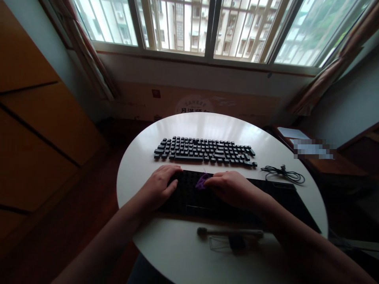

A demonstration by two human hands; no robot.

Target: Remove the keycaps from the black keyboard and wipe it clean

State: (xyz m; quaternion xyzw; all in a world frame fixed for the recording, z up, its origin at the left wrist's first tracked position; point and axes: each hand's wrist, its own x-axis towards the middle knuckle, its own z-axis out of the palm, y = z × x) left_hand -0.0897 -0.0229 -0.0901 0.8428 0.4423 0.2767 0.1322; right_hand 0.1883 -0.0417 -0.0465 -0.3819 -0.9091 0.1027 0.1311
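Note:
A black keyboard base point(189, 197) with its keycaps off lies on the round white table. My left hand point(161, 183) grips its left end, fingers along the far corner and thumb over the top surface. Pinched in the fingers of my right hand point(231, 185) is a small purple cloth point(202, 181), which touches the middle of the base. Beyond the base, the black keycaps point(204, 150) are laid out in rows like a keyboard layout. My right forearm covers part of the base's right side.
A coiled black cable point(282, 173) lies to the right. Near the front edge of the white table point(166, 240) are a slim brush-like tool point(231, 232) and a wire puller with a dark handle point(237, 242). Papers point(293, 133) rest on brown furniture at right.

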